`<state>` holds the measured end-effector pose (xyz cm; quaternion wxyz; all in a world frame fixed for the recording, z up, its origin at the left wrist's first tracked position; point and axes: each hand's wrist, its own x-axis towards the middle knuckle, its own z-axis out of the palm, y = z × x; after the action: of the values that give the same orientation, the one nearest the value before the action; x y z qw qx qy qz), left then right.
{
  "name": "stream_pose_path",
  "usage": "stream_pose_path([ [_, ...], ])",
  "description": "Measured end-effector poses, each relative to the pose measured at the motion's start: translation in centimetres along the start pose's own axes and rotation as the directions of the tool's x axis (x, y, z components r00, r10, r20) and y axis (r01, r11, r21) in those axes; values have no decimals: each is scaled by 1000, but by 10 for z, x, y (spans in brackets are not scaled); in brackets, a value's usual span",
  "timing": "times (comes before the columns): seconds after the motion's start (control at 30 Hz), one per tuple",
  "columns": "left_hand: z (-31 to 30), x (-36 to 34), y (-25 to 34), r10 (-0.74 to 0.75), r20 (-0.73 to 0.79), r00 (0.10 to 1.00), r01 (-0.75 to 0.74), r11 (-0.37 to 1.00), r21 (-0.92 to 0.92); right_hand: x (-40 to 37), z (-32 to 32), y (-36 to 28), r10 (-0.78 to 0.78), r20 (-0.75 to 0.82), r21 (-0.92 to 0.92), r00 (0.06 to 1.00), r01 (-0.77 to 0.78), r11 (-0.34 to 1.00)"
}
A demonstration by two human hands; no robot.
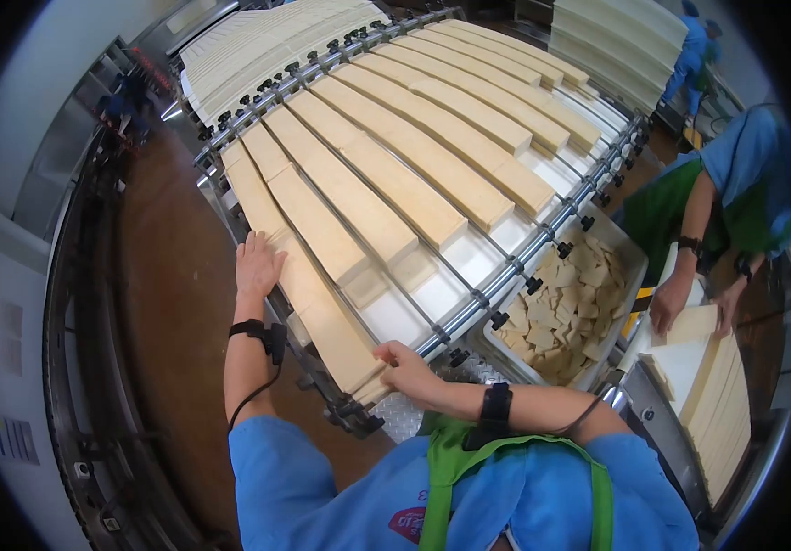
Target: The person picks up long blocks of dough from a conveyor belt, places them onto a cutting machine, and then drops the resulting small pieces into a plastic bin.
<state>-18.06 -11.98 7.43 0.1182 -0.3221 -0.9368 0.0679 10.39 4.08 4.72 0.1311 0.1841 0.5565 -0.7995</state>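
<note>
A long row of stacked thin, pale yellow sheets lies along the left side of a slatted metal rack. My left hand rests on the outer edge of this row, fingers stretched out, beside a spot where sheet edges look uneven. At the row's near end, my right hand has its fingers curled against the corner of the stack. Some lower layers stick out beneath that corner. Whether the right fingertips reach under the sheets is hidden.
More long stacks fill the rack, separated by thin rods. A metal rail with black knobs borders its right side. A bin of broken pieces stands right of it. A co-worker's hands handle sheets at the far right.
</note>
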Motion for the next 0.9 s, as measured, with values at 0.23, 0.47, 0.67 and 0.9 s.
stream_pose_path([
  [0.23,59,8,7,-81,-79,994,53,950,-309,29,-8,26,-383,84,-427,920,380,820],
  [0.47,10,26,26,-151,287,946,230,936,-266,-50,-104,-48,-204,41,-215,978,208,954],
  [0.67,-14,68,133,131,27,991,-105,888,-448,-129,-233,-27,-607,-333,-425,722,460,780],
  [0.9,-86,57,399,620,-294,727,-651,489,-580,-303,-352,70,-493,-865,-502,96,-136,854],
])
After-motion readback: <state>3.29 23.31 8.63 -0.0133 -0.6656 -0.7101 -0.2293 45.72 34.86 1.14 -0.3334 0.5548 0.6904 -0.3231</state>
